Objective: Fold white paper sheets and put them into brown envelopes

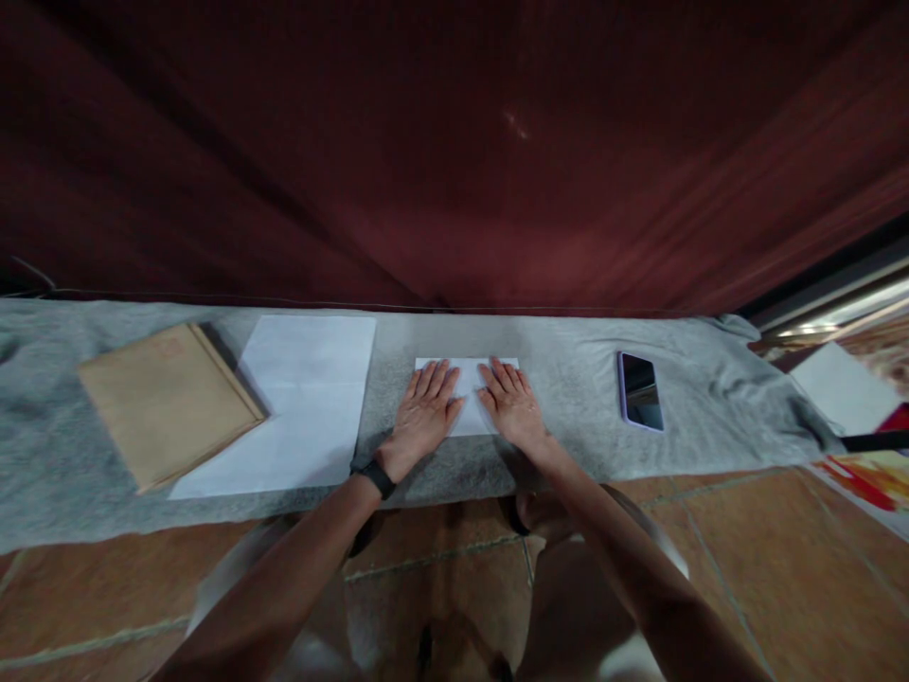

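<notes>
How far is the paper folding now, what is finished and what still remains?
Done: the small white paper already looks folded into a compact rectangle on the grey cloth. In hand: the left hand and right hand lie flat on it, pressing it down. Left: probably the larger white sheet, which lies open, its edge under the brown envelope.

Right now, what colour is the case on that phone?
Pale lilac, a thin rim around the dark screen of the phone; head view shows it.
</notes>
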Motion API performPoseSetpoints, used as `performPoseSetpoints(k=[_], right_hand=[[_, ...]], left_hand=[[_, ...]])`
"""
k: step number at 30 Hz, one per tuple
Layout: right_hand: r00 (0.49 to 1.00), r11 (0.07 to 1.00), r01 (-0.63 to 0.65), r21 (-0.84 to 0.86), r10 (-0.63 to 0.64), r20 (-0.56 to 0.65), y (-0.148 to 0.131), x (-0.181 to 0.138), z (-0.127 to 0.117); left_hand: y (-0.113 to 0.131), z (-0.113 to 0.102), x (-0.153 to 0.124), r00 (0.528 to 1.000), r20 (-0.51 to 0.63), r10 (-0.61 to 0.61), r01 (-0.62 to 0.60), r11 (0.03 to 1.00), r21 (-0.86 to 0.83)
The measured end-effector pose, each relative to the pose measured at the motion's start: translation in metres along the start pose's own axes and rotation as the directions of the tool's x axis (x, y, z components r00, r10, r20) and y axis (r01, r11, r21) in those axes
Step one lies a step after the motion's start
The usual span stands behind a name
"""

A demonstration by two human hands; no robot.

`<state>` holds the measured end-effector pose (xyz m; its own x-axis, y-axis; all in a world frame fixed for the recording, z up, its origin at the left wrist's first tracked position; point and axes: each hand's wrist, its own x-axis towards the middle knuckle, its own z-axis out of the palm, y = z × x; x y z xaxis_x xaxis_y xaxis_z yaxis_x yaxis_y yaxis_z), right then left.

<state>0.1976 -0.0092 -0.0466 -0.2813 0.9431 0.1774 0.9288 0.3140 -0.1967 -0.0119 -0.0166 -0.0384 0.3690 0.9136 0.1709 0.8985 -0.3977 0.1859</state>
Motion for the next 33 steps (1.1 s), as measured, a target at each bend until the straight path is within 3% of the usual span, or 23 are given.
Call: performPoseSetpoints(k=[16,28,33], right_hand=[[0.990,0.989,-0.142,-0.047,0.142,0.007,0.030,-0.001,-0.007],[0.990,0.990,-0.135,0.044,0.133,0.049,0.038,0.036,-0.019],[0.977,0.981,-0.188,0.041,0.183,0.110,0.041,0.046,-0.028]], left_hand=[[-0.016,-0.003,-0.004,0.997,0.008,-0.073,0.073,0.996,0.052],[-0.015,-0.007,-0.004,0.996,0.019,-0.083,0.081,0.992,0.098],[-0.018,-0.006,-0.004,0.997,0.017,-0.075,0.073,0.993,0.095]])
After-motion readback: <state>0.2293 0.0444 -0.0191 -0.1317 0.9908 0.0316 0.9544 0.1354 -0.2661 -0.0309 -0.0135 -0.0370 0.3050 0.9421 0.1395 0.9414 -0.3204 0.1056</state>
